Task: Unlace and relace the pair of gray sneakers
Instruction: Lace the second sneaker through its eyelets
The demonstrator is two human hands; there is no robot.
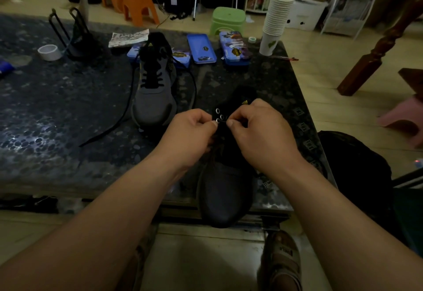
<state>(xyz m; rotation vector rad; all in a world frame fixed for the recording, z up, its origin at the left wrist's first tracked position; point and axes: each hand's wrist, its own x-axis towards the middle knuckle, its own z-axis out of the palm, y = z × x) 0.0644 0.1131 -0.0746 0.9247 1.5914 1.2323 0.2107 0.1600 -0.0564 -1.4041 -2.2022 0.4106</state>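
Observation:
Two gray sneakers stand on the dark stone table (57,112). The near sneaker (225,190) points its toe over the table's front edge. My left hand (190,135) and my right hand (258,132) both pinch at its upper lacing area, beside the silver eyelets (220,116). Whether a lace end is between my fingertips is hidden in the dark. The far sneaker (154,89) lies further back, partly laced. Its black lace (119,116) trails loose across the table to the left and right.
Behind the far sneaker lie blue tin cases (201,49) and a patterned paper. A stack of paper cups (275,23) stands at the back right, a tape roll (49,52) and a black stand at the left. Stools stand on the floor beyond.

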